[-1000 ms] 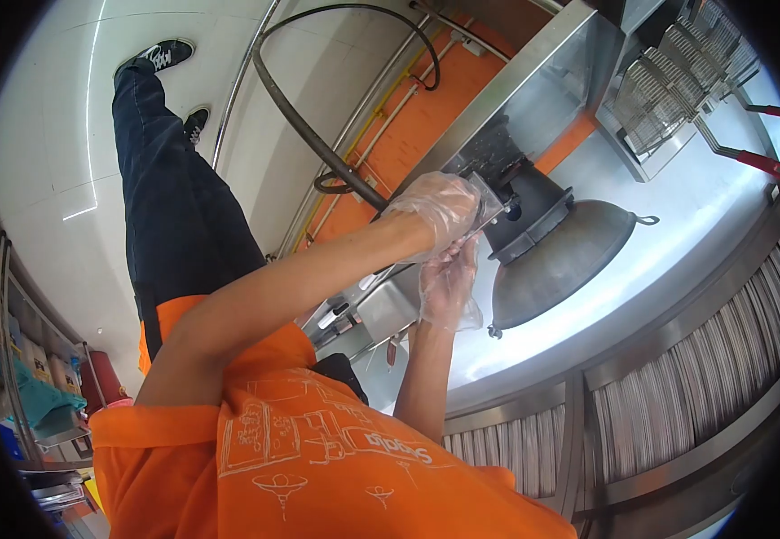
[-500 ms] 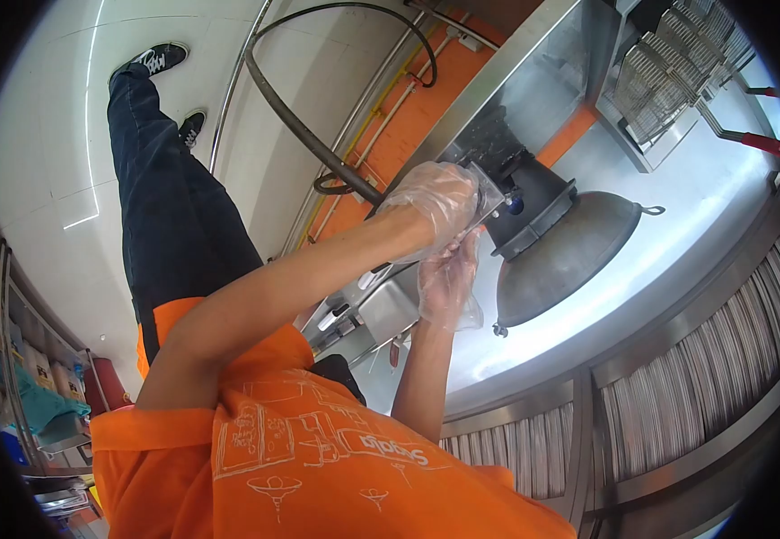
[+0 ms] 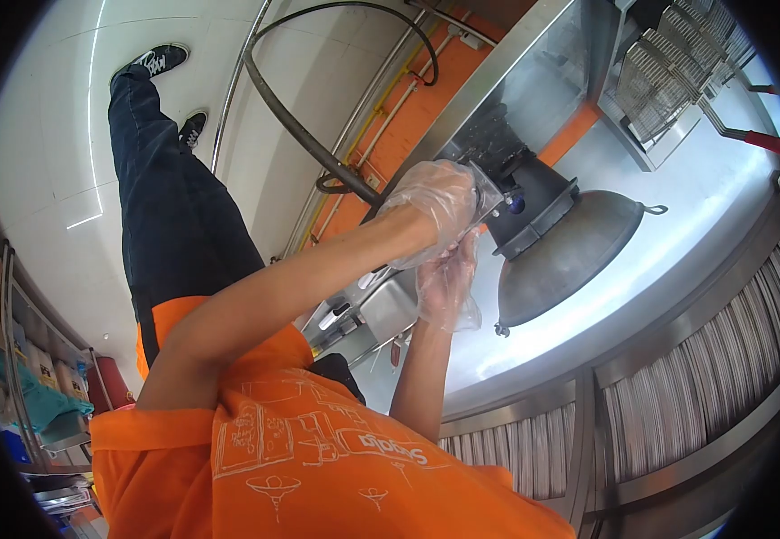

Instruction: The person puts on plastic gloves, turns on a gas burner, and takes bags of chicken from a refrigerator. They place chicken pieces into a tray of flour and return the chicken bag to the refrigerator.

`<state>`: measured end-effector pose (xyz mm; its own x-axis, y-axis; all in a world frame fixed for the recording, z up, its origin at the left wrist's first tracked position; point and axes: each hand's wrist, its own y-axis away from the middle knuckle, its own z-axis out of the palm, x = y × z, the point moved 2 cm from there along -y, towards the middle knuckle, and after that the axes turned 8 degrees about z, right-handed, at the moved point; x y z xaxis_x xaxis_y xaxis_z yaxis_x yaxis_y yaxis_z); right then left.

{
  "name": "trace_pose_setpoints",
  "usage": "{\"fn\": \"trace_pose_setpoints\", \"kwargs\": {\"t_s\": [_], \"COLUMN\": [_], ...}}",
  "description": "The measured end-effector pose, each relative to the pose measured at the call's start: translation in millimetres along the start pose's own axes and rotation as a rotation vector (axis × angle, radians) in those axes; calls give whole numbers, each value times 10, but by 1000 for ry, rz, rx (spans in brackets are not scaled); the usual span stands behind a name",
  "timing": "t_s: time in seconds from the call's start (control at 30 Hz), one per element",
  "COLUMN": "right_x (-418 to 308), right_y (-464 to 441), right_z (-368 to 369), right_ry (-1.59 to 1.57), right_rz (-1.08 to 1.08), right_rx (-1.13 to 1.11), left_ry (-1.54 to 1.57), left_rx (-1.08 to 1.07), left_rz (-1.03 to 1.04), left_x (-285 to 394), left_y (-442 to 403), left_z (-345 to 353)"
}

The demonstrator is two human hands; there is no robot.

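Touches the slanted metal plate (image 3: 490, 192) with the left hand (image 3: 439, 202), opposite the dark bowl (image 3: 574, 256) and above the right hand (image 3: 448, 280); cannot tell, with fingers partly hidden, whether gripping or loose.

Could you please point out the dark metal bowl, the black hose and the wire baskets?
Dark metal bowl (image 3: 569, 260): head view, outer side.
Black hose (image 3: 316, 151): head view, thick stretch.
Wire baskets (image 3: 653, 88): head view, one basket's mesh.

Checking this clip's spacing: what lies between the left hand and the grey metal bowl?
In the head view, a small flat plate at the left hand, then a black collar adjoining the grey metal bowl.
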<state>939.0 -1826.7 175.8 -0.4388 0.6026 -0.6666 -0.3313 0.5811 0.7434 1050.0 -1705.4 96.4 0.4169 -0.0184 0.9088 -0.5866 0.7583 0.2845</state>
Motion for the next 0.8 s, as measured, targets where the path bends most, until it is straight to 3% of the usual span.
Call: {"fn": "trace_pose_setpoints", "kwargs": {"t_s": [0.33, 0.43, 0.5, 0.7, 0.8], "right_x": [11, 47, 59, 9, 25], "right_y": [49, 111, 107, 34, 44], "right_z": [67, 156, 163, -16, 61], "right_ry": [28, 101, 62, -11, 16], "right_rz": [6, -50, -59, 47, -34], "right_rx": [-5, -4, -37, -177, 3], "left_ry": [36, -74, -172, -233, -255], "left_rx": [29, 92, -113, -143, -131], "left_rz": [23, 132, 108, 148, 186], "left_x": [10, 4, 47, 120, 174], "left_y": [16, -12, -31, 54, 108], "left_z": [-49, -43, -60, -60, -119]}}
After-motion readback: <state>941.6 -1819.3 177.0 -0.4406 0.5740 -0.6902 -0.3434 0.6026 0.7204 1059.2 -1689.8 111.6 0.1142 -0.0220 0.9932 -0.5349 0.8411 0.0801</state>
